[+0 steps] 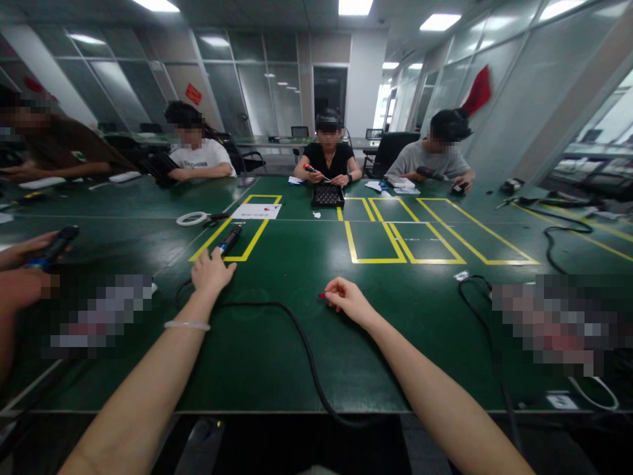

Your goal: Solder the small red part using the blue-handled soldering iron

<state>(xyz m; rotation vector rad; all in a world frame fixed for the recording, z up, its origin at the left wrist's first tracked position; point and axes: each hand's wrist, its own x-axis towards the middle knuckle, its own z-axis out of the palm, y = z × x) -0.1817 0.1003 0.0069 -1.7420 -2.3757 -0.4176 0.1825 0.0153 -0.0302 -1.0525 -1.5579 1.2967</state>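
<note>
My left hand (210, 272) reaches across the green table with its fingers stretched and apart. Its fingertips are at the near, blue-ringed end of a black cylindrical electric screwdriver (231, 239), which lies over the yellow tape outline. Whether they press on it I cannot tell. My right hand (345, 300) is closed in a pinch just above the table, right of centre. A small red piece (323, 295) pokes out from its fingertips; its kind is too small to make out.
Before me runs a black cable (297, 330) over the table's near edge. A white sheet (257, 210) lies beyond the screwdriver, beside a white cable coil (192, 218). A co-worker's hands hold a similar tool (57, 245) at left. Opposite, another person works over a black tray (327, 196).
</note>
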